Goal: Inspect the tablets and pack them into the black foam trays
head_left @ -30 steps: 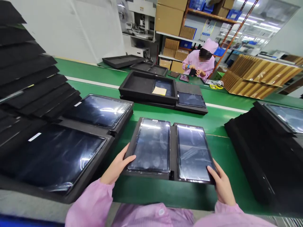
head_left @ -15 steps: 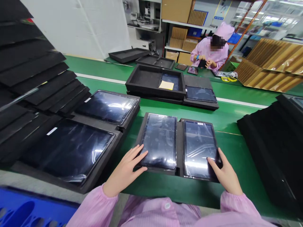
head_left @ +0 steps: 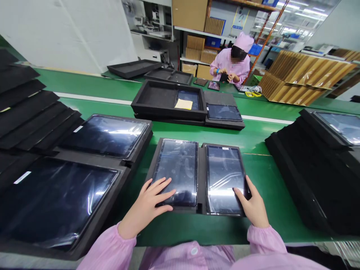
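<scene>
In the head view, a black foam tray (head_left: 201, 176) lies in front of me with two film-covered screen panels side by side in it. My left hand (head_left: 150, 200) rests on the lower left part of the left panel (head_left: 181, 165), its fingers spread. At the tray's right side, my right hand (head_left: 254, 206) grips the edge, thumb over the right panel (head_left: 223, 168) and fingers along the outer side; the fingertips below the rim are hidden. To the left, a bigger foam tray (head_left: 121, 163) carries two larger panels, each with a white label.
Black foam trays (head_left: 33, 112) are stacked at far left, and another stack (head_left: 298, 168) stands right. Beyond, a deep foam tray (head_left: 168, 108) holds a panel with a yellow note (head_left: 183, 104). A co-worker (head_left: 232, 62) in pink handles a dark item near corrugated cardboard dividers (head_left: 298, 80).
The camera view has shifted right, so things appear further left. My left hand has slid slightly farther onto the left panel; my right hand keeps its hold at the tray's edge.
</scene>
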The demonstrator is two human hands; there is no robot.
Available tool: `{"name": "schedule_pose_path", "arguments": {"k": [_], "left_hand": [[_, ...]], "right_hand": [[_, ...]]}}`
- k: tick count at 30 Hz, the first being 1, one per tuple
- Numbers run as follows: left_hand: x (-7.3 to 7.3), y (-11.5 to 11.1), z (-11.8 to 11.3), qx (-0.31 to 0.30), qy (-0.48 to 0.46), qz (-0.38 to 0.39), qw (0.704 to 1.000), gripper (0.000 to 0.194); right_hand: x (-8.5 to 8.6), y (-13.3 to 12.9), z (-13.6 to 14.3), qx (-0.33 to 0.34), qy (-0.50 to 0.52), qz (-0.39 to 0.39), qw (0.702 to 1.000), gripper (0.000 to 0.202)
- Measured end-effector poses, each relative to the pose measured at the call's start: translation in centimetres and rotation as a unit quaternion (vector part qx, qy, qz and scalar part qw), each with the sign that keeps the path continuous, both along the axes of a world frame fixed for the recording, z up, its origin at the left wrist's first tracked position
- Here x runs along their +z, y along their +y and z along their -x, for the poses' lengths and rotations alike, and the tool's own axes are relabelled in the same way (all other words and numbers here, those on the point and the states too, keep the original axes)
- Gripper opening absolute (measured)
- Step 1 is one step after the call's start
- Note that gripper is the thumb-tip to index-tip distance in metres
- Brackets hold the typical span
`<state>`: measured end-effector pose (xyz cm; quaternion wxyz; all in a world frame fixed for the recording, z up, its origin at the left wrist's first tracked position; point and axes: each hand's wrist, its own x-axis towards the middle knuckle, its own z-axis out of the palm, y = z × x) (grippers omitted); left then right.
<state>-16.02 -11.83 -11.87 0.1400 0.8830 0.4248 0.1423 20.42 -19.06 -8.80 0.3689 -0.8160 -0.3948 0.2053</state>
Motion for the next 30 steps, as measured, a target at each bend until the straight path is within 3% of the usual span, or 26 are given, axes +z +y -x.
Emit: {"name": "schedule_pose_path", "arguments": {"k": [3, 6, 9, 12, 16, 21, 25, 27, 30], "left_hand": [[0.2, 0.1, -0.2, 0.001, 0.009, 0.002, 1.0, 0.039], [1.3, 0.3, -0.4, -0.012, 0.023, 0.011, 1.0, 0.038], [2.2, 0.5, -0.4, -0.026, 0.024, 0.012, 0.999, 0.032], [2.1, 0.5, -0.4, -0.008, -0.021, -0.003, 1.0, 0.026], [0.9, 0.0, -0.2, 0.083, -0.141, -0.026, 0.986, 0.032], [-0.8, -1.4, 1.0, 0.252, -0.227, 0.022, 0.94, 0.058], [-3.7, -2.5, 1.9, 0.286, -0.313, 0.161, 0.891, 0.067], [-5.3, -2.7, 2.3, 0.26, -0.362, 0.212, 0.87, 0.069], [-7.1, -3.0, 2.8, 0.206, -0.407, 0.23, 0.859, 0.079]], "right_hand": [[-0.2, 0.1, -0.3, 0.009, -0.019, -0.008, 1.0, 0.09], [0.1, 0.1, -1.2, 0.034, -0.057, 0.023, 0.998, 0.088], [1.3, 0.9, -2.3, 0.104, -0.145, 0.075, 0.981, 0.077], [3.3, 3.9, -2.1, 0.209, -0.249, 0.062, 0.944, 0.061], [5.2, 11.2, 1.7, 0.37, -0.246, 0.01, 0.896, 0.05], [4.3, 19.5, 7.0, 0.403, -0.209, -0.006, 0.891, 0.034], [3.3, 21.3, 8.1, 0.393, -0.174, -0.028, 0.902, 0.019], [3.2, 20.9, 8.2, 0.394, -0.159, -0.043, 0.904, 0.019], [3.8, 19.5, 8.7, 0.42, -0.133, -0.054, 0.896, 0.021]]}}
